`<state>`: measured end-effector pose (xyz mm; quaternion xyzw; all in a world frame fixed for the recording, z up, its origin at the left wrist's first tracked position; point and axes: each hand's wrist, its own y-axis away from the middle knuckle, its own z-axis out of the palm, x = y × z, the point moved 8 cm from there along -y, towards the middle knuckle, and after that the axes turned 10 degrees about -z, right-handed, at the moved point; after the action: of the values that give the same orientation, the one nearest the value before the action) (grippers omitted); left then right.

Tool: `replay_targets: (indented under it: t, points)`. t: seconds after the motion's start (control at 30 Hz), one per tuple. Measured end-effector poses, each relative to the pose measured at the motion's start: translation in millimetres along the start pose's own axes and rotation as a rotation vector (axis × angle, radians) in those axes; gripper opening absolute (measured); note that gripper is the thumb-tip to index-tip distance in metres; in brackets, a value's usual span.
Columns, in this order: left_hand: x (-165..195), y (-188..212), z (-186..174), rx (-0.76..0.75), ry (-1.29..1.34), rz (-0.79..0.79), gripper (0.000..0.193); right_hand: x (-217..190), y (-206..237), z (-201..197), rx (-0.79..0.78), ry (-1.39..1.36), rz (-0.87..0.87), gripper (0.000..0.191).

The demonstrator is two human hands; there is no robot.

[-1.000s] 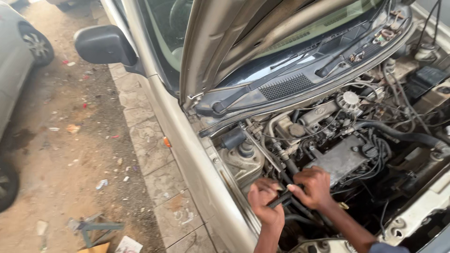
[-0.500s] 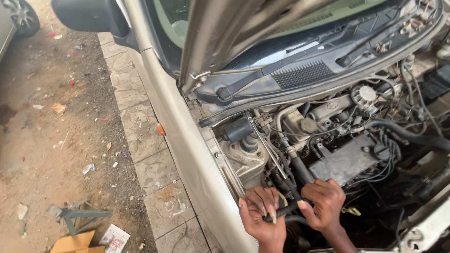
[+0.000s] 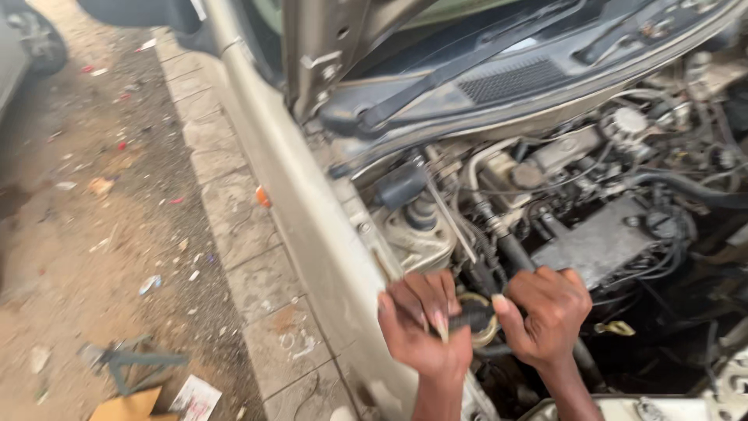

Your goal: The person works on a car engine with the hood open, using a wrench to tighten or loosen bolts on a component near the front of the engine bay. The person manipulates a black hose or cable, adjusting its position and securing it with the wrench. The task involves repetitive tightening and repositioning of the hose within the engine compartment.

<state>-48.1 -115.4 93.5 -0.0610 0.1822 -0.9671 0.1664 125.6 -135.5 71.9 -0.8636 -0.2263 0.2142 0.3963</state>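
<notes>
Two hands work low in the engine bay of a pale car, both closed on the same dark, short bar-like part (image 3: 470, 318) that lies roughly crosswise between them, its long axis running left to right. The left hand (image 3: 421, 327) curls over the part's left end, fingers (image 3: 436, 308) bent down and clenched around it; the right hand (image 3: 549, 316) grips the right end, its fingers wrapped tight with the thumb pointing inward. Neither hand is nearer than the other: the part sits directly between the palms, touching both. Just behind and beneath it shows a round, yellowish rim (image 3: 485, 327), like a cap or filler neck, partly hidden by the fingers; whether the dark part is joined to it cannot be told.

The part looks ribbed or matte, like rubber or hard plastic, though motion blur softens it. Around it the bay is crowded: a thick black hose (image 3: 510, 249) runs up and away from the hands, a grey, flat metal cover (image 3: 600, 249) lies to the right, and a domed, dusty strut mount (image 3: 417, 230) stands just above the left hand. Thin cables and wires cross everywhere. The raised bonnet (image 3: 327, 54) leans overhead, with a black wiper (image 3: 460, 70) lying across the cowl. To the left, the car's fender (image 3: 312, 226) borders a strip of worn paving slabs (image 3: 241, 249), then bare, littered dirt with scraps of cardboard (image 3: 128, 405).
</notes>
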Motion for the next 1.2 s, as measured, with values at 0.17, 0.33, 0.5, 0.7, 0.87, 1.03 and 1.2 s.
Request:
replay_targets:
  t: [0.17, 0.33, 0.5, 0.7, 0.87, 1.03, 1.2]
  points:
    - [-62.1, -48.1, 83.8, -0.263, -0.987, -0.137, 0.036, 29.4, 128.5, 66.2, 0.174, -0.704, 1.026, 0.039]
    - [-36.2, -36.6, 136.4, -0.492, -1.022, -0.144, 0.042, 64.8, 84.4, 14.0, 0.461, -0.849, 0.914, 0.041]
    - [-1.5, -64.9, 95.1, -0.287, -1.080, -0.283, 0.048, 34.5, 24.7, -19.5, 0.125, -0.685, 0.918, 0.059]
    - [-18.6, -55.2, 0.6, 0.063, -1.046, -0.445, 0.050, 38.5, 33.3, -49.1, 0.168, -0.750, 1.097, 0.066]
    - [-34.1, -23.5, -48.7, 0.083, -1.360, -0.635, 0.050, 37.6, 51.3, -65.8, 0.136, -0.667, 1.212, 0.061]
    - [-50.5, 7.2, -54.2, 0.084, -1.330, -0.699, 0.049, 50.0, 72.1, -78.3, 0.065, -0.692, 1.252, 0.064]
    - [-67.0, 38.9, -35.1, -0.068, -1.525, -0.783, 0.048, 77.5, 117.8, -103.0, 0.017, -0.632, 1.306, 0.067]
